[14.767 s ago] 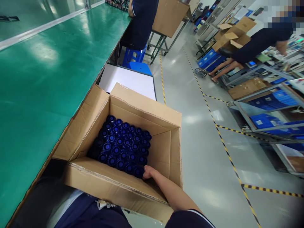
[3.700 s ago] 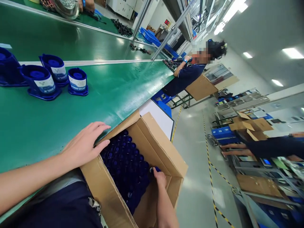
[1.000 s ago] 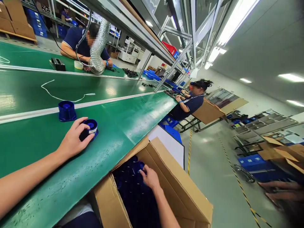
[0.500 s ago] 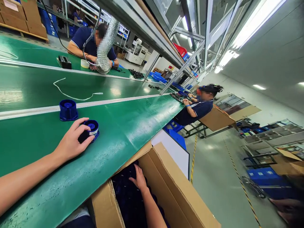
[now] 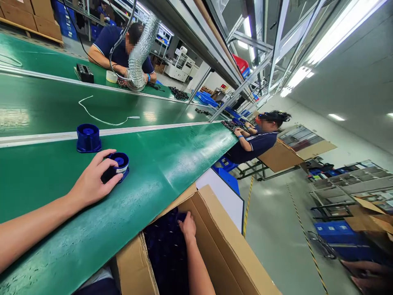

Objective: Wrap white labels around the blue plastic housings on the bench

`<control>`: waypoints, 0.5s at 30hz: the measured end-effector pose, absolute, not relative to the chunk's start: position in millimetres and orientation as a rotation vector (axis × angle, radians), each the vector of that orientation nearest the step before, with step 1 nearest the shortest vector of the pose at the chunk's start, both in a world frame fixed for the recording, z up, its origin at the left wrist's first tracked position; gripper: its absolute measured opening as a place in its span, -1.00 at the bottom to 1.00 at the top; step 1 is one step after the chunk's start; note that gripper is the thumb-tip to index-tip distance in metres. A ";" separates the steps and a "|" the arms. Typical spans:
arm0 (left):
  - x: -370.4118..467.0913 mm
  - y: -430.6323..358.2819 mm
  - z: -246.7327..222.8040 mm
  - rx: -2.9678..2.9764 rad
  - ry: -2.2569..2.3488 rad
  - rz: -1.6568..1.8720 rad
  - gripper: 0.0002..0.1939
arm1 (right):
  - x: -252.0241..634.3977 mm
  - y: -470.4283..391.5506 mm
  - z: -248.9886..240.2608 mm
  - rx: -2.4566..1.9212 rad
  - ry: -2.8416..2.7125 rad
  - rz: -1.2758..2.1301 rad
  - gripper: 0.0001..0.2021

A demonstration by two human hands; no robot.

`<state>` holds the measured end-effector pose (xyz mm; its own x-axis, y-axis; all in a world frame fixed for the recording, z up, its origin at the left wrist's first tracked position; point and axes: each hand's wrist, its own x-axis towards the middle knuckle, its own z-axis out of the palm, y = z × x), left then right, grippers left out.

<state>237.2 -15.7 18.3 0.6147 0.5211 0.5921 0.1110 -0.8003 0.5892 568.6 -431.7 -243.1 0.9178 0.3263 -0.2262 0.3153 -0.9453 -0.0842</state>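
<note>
My left hand (image 5: 98, 176) is closed around the side of a blue round plastic housing (image 5: 122, 160) with a pale label, standing on the green bench top (image 5: 147, 164). Behind it a second blue round housing (image 5: 88, 138) stands upright on a square flange, apart from my hand. My right hand (image 5: 188, 226) is down inside an open cardboard box (image 5: 221, 229). Its fingers are closed on a dark blue plastic part (image 5: 181, 217), mostly hidden by the hand. Many similar dark blue parts (image 5: 167, 254) fill the box, too dark to make out singly.
A white cord (image 5: 104, 121) lies beyond the white bench strip. One co-worker (image 5: 113, 45) leans over the far bench beside a silver duct (image 5: 139, 53). Another co-worker (image 5: 258, 137) sits farther along on the right. A metal frame (image 5: 239, 90) slants overhead.
My right hand has shifted slightly right and up inside the box, and its spread fingers have closed on a dark blue part. My left hand keeps its grip. The view has tilted slightly.
</note>
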 end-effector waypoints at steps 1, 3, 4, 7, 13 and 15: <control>237.3 -15.6 18.1 2.332 0.501 1.079 -0.77 | 575.3 -425.5 -242.7 -3.026 -0.511 0.341 -0.55; 237.5 -15.8 17.5 2.330 0.500 1.079 -0.77 | 584.1 -413.1 -244.5 -3.002 -0.542 0.306 -0.55; 237.4 -16.0 17.2 2.331 0.499 1.080 -0.78 | 586.1 -407.1 -246.2 -2.989 -0.561 0.293 -0.55; 236.9 -16.5 16.0 2.337 0.489 1.083 -0.80 | 584.8 -392.7 -251.0 -2.952 -0.615 0.249 -0.57; 236.5 -15.5 13.3 2.333 0.490 1.059 -0.81 | 575.0 -384.2 -255.1 -2.891 -0.651 0.125 -0.55; 236.5 -15.2 13.3 2.334 0.487 1.053 -0.81 | 571.5 -387.3 -258.1 -2.895 -0.593 0.095 -0.51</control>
